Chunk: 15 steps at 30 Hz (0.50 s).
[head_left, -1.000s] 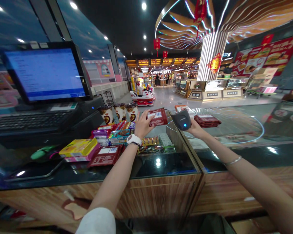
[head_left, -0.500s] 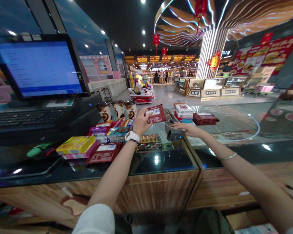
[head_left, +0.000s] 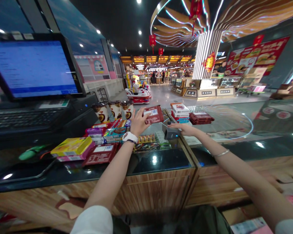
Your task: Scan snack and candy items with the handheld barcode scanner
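Glossy and black, the table (head_left: 166,162) stretched before me; my left hand (head_left: 138,124) held a maroon packet (head_left: 158,117) above it, right of three cups (head_left: 116,110); my right hand (head_left: 185,129) touched the dark scanner (head_left: 171,133), though whether gripping it, I couldn't tell.

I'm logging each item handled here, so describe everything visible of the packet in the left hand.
The packet is flat, roughly rectangular and dark reddish-brown, in what looks like a thin, glossy wrapper. Its visible face bears a white label with a barcode, plus light print too small to read. It is held up above the counter, slightly tilted, its right end higher. The left hand grips its left end, partly covering it; nothing else visibly touches it.
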{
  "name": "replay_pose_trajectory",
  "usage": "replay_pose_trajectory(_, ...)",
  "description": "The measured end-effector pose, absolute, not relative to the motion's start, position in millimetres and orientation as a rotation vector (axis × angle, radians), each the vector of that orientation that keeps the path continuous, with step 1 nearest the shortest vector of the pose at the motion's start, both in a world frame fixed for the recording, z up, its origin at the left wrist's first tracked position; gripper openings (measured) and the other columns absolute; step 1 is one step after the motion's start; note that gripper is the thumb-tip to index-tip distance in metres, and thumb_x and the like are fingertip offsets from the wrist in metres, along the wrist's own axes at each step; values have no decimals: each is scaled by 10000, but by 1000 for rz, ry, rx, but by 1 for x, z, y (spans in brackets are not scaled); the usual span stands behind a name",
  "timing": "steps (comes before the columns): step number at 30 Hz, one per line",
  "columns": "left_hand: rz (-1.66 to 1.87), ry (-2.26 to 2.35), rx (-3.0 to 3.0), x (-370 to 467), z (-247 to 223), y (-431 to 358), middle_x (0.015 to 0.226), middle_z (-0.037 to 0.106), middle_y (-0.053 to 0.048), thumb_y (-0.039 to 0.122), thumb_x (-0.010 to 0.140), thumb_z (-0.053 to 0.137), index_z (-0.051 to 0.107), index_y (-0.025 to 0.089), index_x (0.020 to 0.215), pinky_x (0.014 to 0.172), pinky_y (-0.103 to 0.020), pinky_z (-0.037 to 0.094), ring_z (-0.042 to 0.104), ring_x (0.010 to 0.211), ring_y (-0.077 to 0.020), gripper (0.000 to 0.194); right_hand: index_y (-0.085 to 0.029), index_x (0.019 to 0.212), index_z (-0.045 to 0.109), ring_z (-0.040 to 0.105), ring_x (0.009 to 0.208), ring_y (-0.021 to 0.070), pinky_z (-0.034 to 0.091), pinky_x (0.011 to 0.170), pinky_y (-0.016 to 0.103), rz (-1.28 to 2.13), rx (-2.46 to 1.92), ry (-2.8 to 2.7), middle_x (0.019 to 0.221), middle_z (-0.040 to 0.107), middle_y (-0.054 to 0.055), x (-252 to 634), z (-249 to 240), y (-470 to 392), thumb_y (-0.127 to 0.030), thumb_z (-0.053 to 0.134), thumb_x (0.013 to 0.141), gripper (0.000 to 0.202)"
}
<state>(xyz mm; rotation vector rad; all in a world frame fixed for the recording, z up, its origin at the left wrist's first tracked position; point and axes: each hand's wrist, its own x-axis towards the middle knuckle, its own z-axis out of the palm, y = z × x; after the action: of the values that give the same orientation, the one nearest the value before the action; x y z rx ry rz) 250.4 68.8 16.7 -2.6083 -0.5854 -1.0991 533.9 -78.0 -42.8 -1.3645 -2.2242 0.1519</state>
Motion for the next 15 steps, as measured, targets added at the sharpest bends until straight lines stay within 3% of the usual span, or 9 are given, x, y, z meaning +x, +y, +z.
replay_pose_trajectory(5, -1148, -576, -2615, 249, 21, 66, 1524, 468, -141, 303, 793, 756, 651, 234, 1233, 1241, -599, 158, 422, 1425, -329, 458, -214, 1374, 578, 545, 1338, 204, 404, 1151, 472, -158, -1412, -2006, 1413, 607, 90, 521, -28, -81, 13, 418, 714, 716)
replay_pose_trajectory(10, -1184, -544, -2625, 247, 26, 63, 1515, 478, -145, 291, 787, 756, 660, 229, 1215, 1234, -614, 163, 435, 1413, -335, 444, -177, 1481, 445, 357, 1473, 271, 315, 1200, 511, -466, -1481, -1894, 1569, 411, 151, 495, -3, -83, -182, 564, 863, 630)
replay_pose_trajectory(15, -1190, -519, -2636, 245, 31, 58, 1490, 504, -145, 284, 750, 786, 680, 225, 1183, 1232, -601, 177, 452, 1397, -331, 450, -187, 1553, 332, 219, 1525, 332, 291, 1202, 548, -604, -1664, -1925, 1639, 283, 142, 457, 14, -76, -285, 687, 836, 806)
